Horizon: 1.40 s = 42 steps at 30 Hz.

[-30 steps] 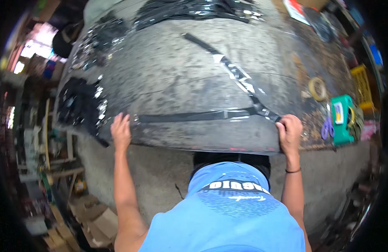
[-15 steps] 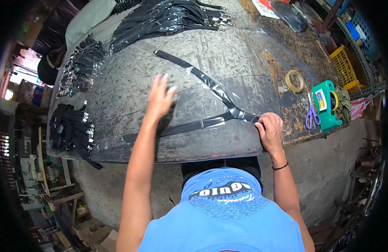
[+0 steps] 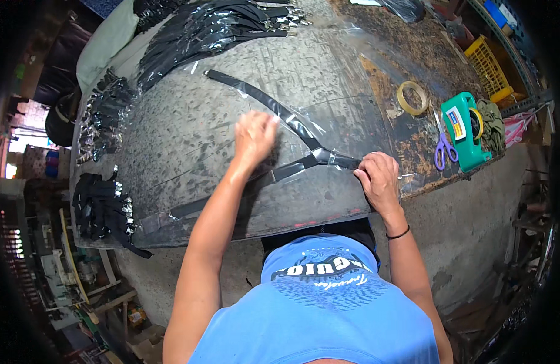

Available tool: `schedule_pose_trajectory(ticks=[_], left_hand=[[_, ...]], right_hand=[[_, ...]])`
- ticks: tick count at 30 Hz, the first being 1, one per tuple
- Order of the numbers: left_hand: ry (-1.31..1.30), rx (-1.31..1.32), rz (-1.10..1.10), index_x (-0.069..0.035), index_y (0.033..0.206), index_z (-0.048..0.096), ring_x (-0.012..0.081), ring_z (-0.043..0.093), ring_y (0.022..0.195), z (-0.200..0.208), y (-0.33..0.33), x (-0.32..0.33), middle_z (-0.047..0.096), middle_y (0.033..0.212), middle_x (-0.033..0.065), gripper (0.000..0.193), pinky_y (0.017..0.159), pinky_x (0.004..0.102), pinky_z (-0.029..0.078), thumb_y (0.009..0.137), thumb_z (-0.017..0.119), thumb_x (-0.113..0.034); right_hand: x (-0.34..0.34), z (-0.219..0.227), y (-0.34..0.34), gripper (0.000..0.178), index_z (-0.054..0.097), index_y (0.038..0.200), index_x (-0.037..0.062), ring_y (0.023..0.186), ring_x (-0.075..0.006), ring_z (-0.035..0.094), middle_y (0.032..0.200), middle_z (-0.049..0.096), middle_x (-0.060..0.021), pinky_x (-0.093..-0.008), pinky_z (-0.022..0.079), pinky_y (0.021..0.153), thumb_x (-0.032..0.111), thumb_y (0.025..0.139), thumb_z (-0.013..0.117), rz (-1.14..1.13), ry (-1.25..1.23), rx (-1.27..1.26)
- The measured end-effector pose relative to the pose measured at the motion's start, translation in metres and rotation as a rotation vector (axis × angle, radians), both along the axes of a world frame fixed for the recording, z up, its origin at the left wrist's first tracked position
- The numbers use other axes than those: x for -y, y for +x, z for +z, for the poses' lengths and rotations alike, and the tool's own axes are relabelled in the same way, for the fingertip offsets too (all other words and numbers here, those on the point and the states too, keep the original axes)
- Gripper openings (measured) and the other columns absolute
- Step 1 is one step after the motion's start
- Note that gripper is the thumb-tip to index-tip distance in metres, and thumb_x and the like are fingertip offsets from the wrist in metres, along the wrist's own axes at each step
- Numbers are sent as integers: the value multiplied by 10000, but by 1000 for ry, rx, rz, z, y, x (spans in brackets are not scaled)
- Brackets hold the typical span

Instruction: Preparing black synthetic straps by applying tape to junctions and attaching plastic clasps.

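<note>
A black Y-shaped strap that looks like suspenders, with clear plastic around parts of it, lies spread on the worn table. My right hand is closed on its short right end, close to the table's front edge. Over the table, between the two long arms of the strap, is my left hand. Its fingers are loosely bent, a little blurred, and nothing shows in them. The lower arm of the strap passes behind my left forearm.
Plastic-wrapped black straps lie in a pile at the back, with more bundles along the left. To the right are a tape roll, purple-handled scissors and a green tape dispenser. A yellow crate stands beyond.
My left hand has moved right, toward the upper arm of the strap, and its fingers have bent. My right hand stays on the strap's end. The whole view has shifted slightly.
</note>
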<state>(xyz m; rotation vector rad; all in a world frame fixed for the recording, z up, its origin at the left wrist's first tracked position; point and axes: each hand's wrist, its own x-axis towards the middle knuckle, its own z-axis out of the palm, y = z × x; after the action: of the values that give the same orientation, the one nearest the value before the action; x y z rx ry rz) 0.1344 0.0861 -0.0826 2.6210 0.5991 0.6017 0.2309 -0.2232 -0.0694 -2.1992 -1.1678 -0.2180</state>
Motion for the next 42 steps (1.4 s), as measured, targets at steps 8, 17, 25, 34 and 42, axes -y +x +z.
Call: schedule_pose_trajectory(ticks=[8, 17, 25, 34, 42], left_hand=[[-103, -235, -180, -86, 884, 637, 313, 553, 926, 23, -17, 90, 590, 915, 86, 316, 793, 433, 409, 765, 749, -356], [-73, -122, -180, -100, 888, 604, 290, 529, 913, 13, -20, 110, 564, 893, 71, 334, 774, 418, 373, 709, 789, -313], [-43, 12, -212, -106, 885, 604, 283, 519, 882, 9, -22, 122, 546, 878, 67, 330, 758, 409, 364, 696, 801, -291], [-25, 53, -235, -100, 893, 625, 272, 520, 873, 6, -14, 138, 547, 868, 61, 316, 754, 404, 365, 711, 792, -296], [-97, -11, -337, -101, 955, 678, 257, 525, 873, 8, -16, 126, 560, 872, 44, 246, 768, 388, 372, 758, 761, -224]], right_hand=[[-3, 9, 1, 214, 628, 952, 79, 1018, -286, 545, 1008, 607, -65, -414, 396, 881, 170, 781, 719, -34, -37, -66], [-8, 15, 15, 145, 652, 953, 112, 947, -291, 515, 922, 572, -65, -424, 390, 813, 193, 834, 663, -62, -228, -148], [-12, 15, 18, 93, 642, 871, 107, 965, -307, 503, 928, 561, -75, -455, 374, 838, 193, 838, 632, -75, -322, -192], [-4, -3, 20, 84, 604, 833, 55, 1159, -325, 445, 1071, 527, -121, -537, 300, 997, 135, 806, 607, -137, -174, -82], [-4, -9, 13, 88, 606, 853, 50, 1236, -365, 418, 1143, 526, -129, -592, 232, 1069, 135, 829, 602, -180, -136, -109]])
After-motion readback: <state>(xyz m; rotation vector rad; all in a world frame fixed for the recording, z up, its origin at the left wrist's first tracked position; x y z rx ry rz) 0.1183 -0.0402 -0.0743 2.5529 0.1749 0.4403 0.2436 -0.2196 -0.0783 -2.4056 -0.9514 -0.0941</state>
